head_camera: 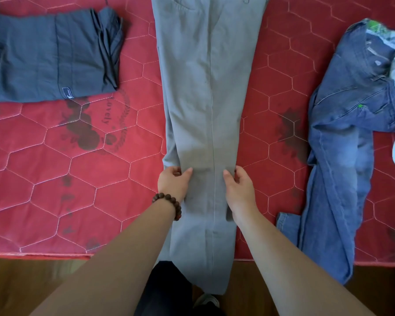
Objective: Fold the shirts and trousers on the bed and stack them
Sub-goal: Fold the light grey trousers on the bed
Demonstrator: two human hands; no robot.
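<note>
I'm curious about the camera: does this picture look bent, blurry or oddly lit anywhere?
Head view: wide-angle bending shows, the bed edge curving; light is soft and even, no glare; faint shadows under both hands on the grey trousers; the jeans and corners look slightly soft.

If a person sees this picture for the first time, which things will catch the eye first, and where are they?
First, the grey trousers laid lengthwise down the middle of the red bed, cuffs hanging over its near edge. Both hands, left and right, grip them by the side edges. A folded dark shirt lies far left; crumpled jeans lie on the right.
</note>
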